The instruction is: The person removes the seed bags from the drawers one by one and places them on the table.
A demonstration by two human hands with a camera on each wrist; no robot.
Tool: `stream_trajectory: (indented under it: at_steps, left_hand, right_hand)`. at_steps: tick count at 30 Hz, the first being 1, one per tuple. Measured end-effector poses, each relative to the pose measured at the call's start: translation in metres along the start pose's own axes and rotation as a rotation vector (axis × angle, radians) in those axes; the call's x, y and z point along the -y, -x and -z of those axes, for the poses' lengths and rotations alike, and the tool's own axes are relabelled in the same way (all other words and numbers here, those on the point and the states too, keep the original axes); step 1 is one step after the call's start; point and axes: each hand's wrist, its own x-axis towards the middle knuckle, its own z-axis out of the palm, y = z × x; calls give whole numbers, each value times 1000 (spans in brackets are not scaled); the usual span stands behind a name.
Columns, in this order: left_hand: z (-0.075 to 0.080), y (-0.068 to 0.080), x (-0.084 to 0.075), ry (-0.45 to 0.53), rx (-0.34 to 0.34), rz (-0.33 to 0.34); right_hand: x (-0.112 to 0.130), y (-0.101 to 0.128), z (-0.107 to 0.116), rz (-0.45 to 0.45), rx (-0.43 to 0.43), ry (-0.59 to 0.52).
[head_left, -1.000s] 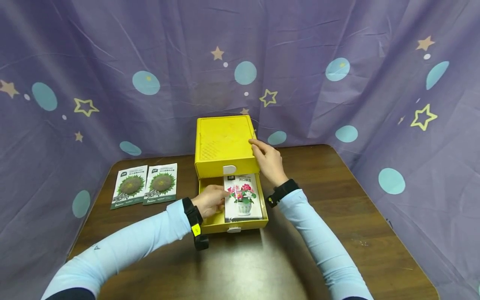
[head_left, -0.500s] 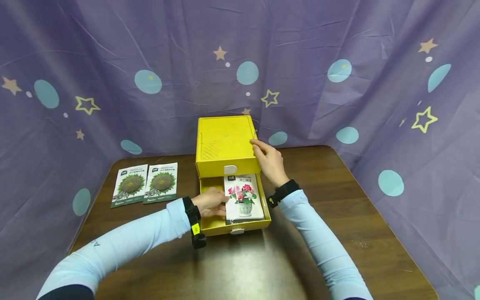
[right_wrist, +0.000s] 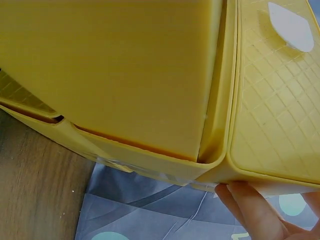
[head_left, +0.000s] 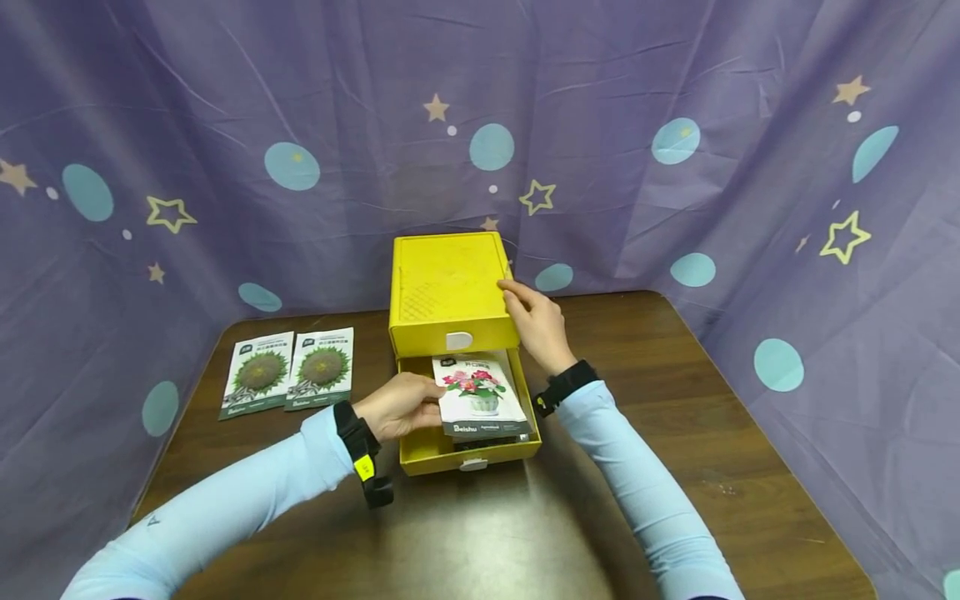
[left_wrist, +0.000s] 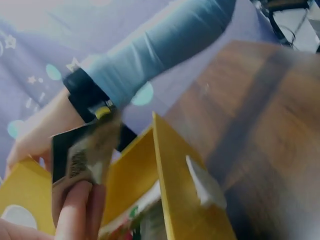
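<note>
My left hand (head_left: 401, 406) pinches a seed packet (head_left: 480, 404) by its left edge; pink flowers in a white pot are printed on it. The packet is tilted up over the pulled-out lower drawer (head_left: 427, 462) of a yellow two-drawer box (head_left: 450, 279). In the left wrist view, my thumb presses on the packet's back (left_wrist: 82, 155). Another packet (left_wrist: 150, 210) lies beneath it, inside the drawer. My right hand (head_left: 538, 327) rests at the right side of the box, fingertips (right_wrist: 240, 192) touching its side near the top. The upper drawer is closed.
Two sunflower seed packets (head_left: 257, 375) lie side by side on the wooden table (head_left: 660, 433), left of the box. A purple curtain (head_left: 600, 100) with stars and dots hangs behind and on both sides. White pulls (head_left: 472, 464) stick out of the drawer fronts.
My left hand has moved slightly left and lifted the top flower packet, tilting it up off the packet below. The right hand stays at the box's side.
</note>
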Motion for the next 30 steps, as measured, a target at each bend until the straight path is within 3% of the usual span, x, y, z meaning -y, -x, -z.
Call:
stream_trajectory:
  at_steps: [9,13,18,21,26,30]
  left_hand:
    - [11,42,-1,96,125,50]
    - [23,67,1,20,146,0]
    - [48,95,2,-165,126,-119]
    - [70,110,4,-299,49,-188]
    - [114,134,21,-425,-180,-280]
    - [157,149,41,-428,-390,-259]
  right_hand:
    - [-1,0,-2,-7,-10,8]
    - [-2,1,-2,-15,-2,16]
    - [-2,1,0,-9,-12,14]
    - [-2,1,1,-1,-16,9]
    - [-2,2,0,3,2,10]
    - [-3,2,0,0,-10,5]
